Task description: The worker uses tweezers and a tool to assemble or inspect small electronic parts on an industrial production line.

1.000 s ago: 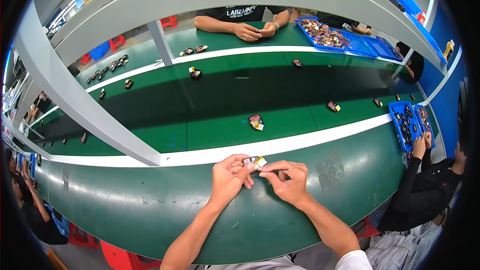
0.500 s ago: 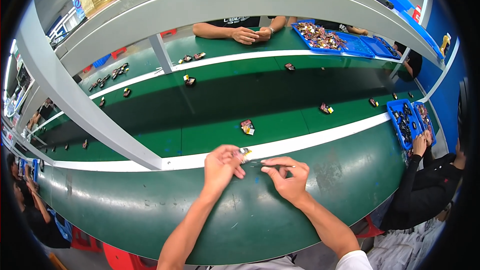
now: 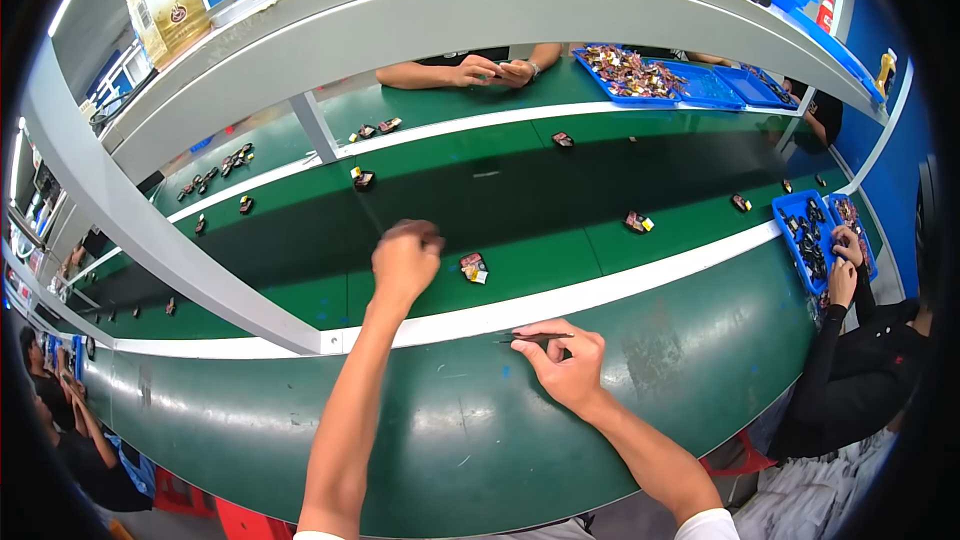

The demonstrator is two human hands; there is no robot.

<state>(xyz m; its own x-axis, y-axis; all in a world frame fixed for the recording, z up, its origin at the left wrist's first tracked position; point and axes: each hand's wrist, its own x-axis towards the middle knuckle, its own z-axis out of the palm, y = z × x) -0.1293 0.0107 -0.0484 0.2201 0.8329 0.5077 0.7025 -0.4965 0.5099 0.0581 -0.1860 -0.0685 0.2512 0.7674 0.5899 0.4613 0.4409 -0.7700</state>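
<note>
Green conveyor belt (image 3: pixel 545 258), left hand (image 3: pixel 405 262) now extended over it, grip unclear, right hand (image 3: pixel 568 368) still pinching tweezers (image 3: pixel 543 337)

White sleeves, bare forearms and bare hands.
You wear white on both arms: the right sleeve (image 3: pixel 708 526) shows as a plain, pale band with a soft, slightly curved hem, while the left sleeve (image 3: pixel 318 536) is only a thin strip at the lower edge. Beyond those hems, your left forearm (image 3: pixel 345 420) and right forearm (image 3: pixel 650 445) are uncovered, slender and tapering toward bare wrists. Your right hand (image 3: pixel 562 368) is ungloved, its thumb and knuckles clearly outlined; your left hand (image 3: pixel 406 265) is also bare, its fingers blurred and too smeared for finer detail.
</note>
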